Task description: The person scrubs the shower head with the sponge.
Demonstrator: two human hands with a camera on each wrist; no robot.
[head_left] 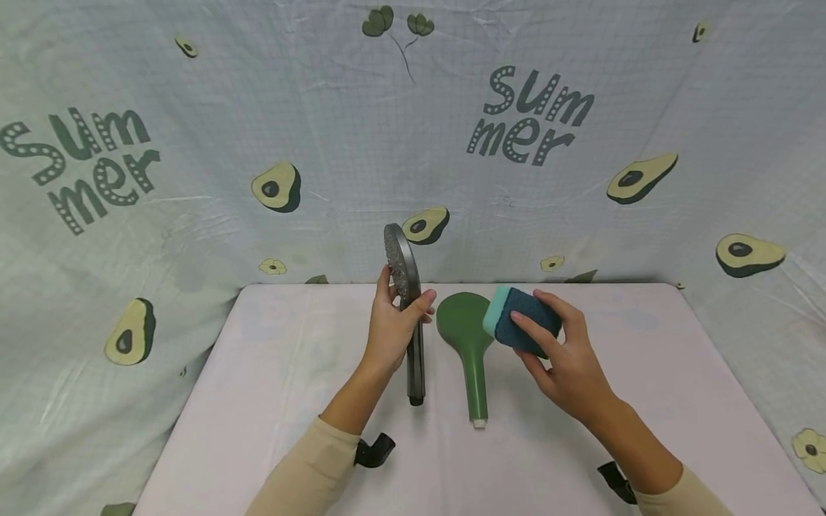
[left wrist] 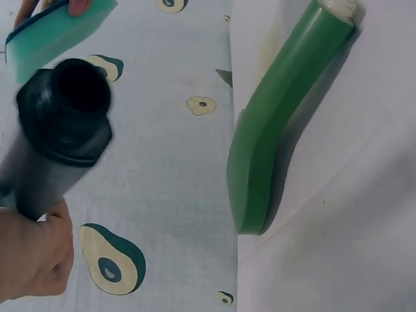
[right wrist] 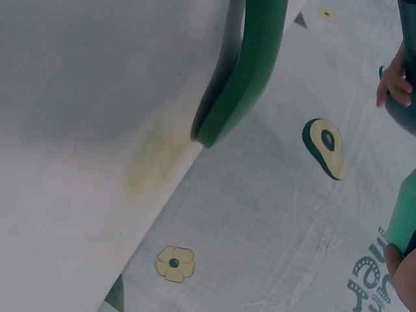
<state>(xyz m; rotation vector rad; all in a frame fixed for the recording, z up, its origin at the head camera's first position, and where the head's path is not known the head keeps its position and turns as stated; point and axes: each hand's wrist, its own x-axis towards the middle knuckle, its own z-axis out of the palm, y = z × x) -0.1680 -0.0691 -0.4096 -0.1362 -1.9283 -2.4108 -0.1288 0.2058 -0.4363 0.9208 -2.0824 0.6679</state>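
Observation:
My left hand (head_left: pixel 395 326) grips a dark grey shower head (head_left: pixel 405 269) near its neck, upright above the table, its spray face turned left. In the left wrist view the open threaded end of its handle (left wrist: pixel 65 110) points at the camera. Between thumb and fingers my right hand (head_left: pixel 571 358) holds a sponge (head_left: pixel 525 321), dark blue with a light turquoise side (right wrist: pixel 402 211). A green shower head (head_left: pixel 466 322) lies face down on the table between the hands, its white-tipped handle toward me; the sponge covers a bit of its right edge in the head view.
The pale table (head_left: pixel 290 373) reaches back to a hanging cloth (head_left: pixel 361 143) printed with avocados, flowers and lettering. Black wrist mounts (head_left: pixel 374 451) show at both sleeves. A yellowish stain (right wrist: pixel 153 162) marks the table in the right wrist view.

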